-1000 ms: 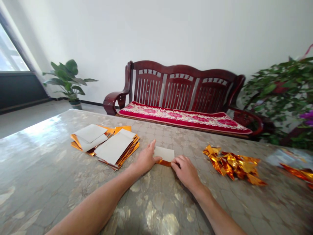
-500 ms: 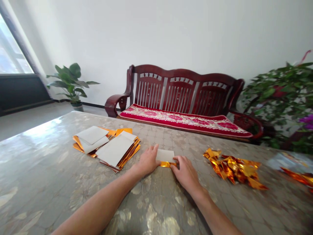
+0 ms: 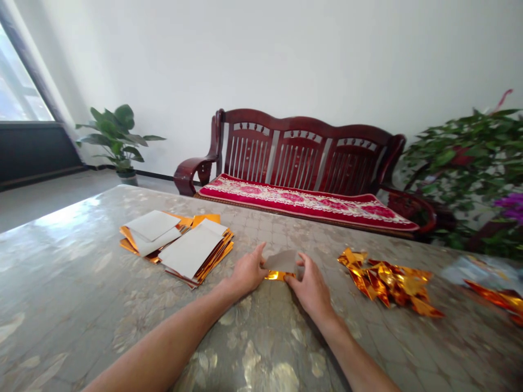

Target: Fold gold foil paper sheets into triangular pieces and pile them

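Observation:
Between my two hands is a sheet of gold foil paper (image 3: 281,263), pale side up, its near edge folded over into a shiny gold strip. My left hand (image 3: 248,270) grips the sheet's left end, thumb at the fold. The right end is pinched by my right hand (image 3: 311,282), thumb on the gold strip and fingers behind the far edge. The pale far part curves up off the table. To the left lies a stack of foil paper sheets (image 3: 192,251), pale sides up. Folded gold foil pieces (image 3: 388,277) are heaped to the right.
The patterned table (image 3: 134,326) carries everything. A clear plastic bag (image 3: 484,272) with orange-gold foil lies at the far right. Beyond the table stands a dark red wooden bench (image 3: 300,147) with a floral cushion (image 3: 294,197). Potted plants (image 3: 118,133) flank it.
The sheet's pale far part has lifted from flat into a curve. My right hand's fingers have moved up and over to its far edge.

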A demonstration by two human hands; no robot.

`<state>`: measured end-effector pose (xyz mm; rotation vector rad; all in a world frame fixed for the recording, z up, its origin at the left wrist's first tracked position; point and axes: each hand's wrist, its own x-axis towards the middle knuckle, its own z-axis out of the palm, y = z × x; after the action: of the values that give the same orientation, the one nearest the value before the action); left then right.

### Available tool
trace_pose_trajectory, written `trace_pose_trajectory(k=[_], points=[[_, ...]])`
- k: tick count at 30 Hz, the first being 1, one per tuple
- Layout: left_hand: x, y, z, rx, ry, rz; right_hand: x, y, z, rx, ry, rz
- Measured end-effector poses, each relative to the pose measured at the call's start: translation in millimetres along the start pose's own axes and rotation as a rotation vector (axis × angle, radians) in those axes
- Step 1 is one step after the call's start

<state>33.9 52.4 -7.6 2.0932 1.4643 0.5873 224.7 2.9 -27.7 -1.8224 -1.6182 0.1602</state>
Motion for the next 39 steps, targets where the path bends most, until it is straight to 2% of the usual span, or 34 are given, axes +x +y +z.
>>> trace_pose_trajectory(k=[3,5,8,11,15,22,29,32,36,39], points=[[-2.2,-7.0,3.8,-0.074,0.040,0.139,3.4,6.0,1.2,0.108,-0.068,0.119],[-5.0,-10.2,3.8,-0.071,0.082,0.288,4.1,8.8,-0.5,0.177,-0.108,0.099],[-9.4,-11.8,0.8,0.018,0.110,0.481,1.7,8.7,-8.0,0.243,-0.056,-0.126],[-11.6,-11.2,-2.2,0.119,0.066,0.579,-1.2,4.3,-17.5,0.112,-0.062,-0.295],[-11.2,-11.2,-3.1,0.210,0.013,0.544,-0.7,-0.3,-22.4,0.060,-0.143,-0.268],[-11.6,-13.7,-3.0,0.236,-0.043,0.489,-0.1,1.9,-18.0,0.015,-0.145,-0.331],[-11.8,-11.2,-3.2,0.275,0.032,0.483,1.6,3.1,-14.5,-0.034,-0.152,-0.274],[-11.3,-11.0,-3.4,0.260,0.024,0.500,2.1,2.8,-13.7,-0.038,-0.154,-0.277],[-11.4,-10.2,-2.2,0.288,0.019,0.482,5.3,10.9,-10.0,0.059,-0.116,-0.245],[-13.2,-7.4,-1.7,0.347,0.045,0.463,9.7,22.9,-5.3,0.187,-0.027,-0.143]])
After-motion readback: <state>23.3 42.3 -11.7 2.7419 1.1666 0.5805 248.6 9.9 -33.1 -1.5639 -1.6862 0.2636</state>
